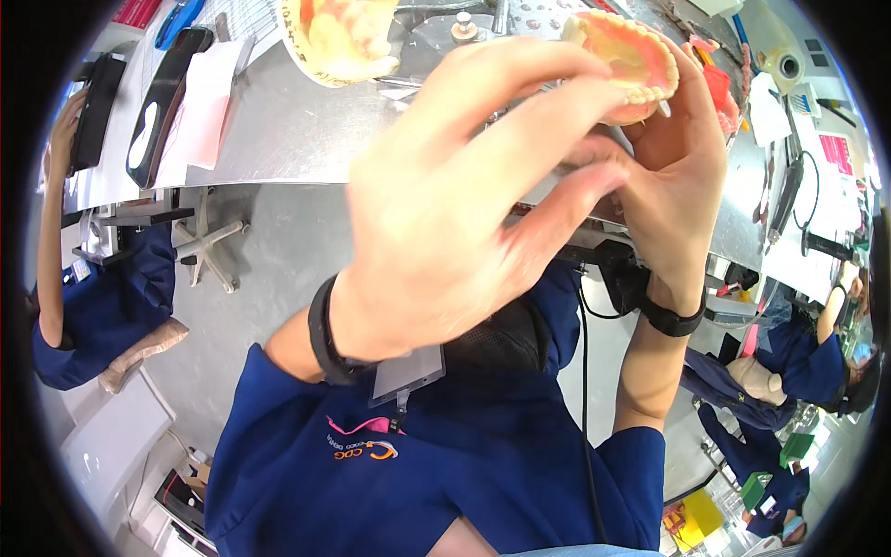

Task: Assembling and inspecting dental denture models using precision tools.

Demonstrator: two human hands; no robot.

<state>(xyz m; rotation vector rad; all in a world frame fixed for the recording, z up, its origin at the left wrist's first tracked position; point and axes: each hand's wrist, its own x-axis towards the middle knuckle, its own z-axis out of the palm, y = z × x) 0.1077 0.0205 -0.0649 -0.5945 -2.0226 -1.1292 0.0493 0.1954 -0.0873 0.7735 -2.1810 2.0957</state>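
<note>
Near the far edge of my reach, at the bench's upper right, a denture (640, 60) with a pink base, a row of pale teeth and a yellowish inner face is held up. My right hand (682, 158) is closed around its right and lower side. From the left, my left hand (464, 176) reaches across, with curved fingertips against the denture's near left edge. Its thumb is lower down, beside the right thumb. My left hand hides part of the denture and the bench behind. A yellowish dental cast (339, 42) lies on the bench to the left.
The metal bench (288, 130) carries a black case (167, 107), a metal knob (464, 26), red wax pieces (719, 93) and a dark handpiece (787, 200). A stool base (209, 243) stands on the floor. Co-workers sit at the left (111, 297) and right (807, 343).
</note>
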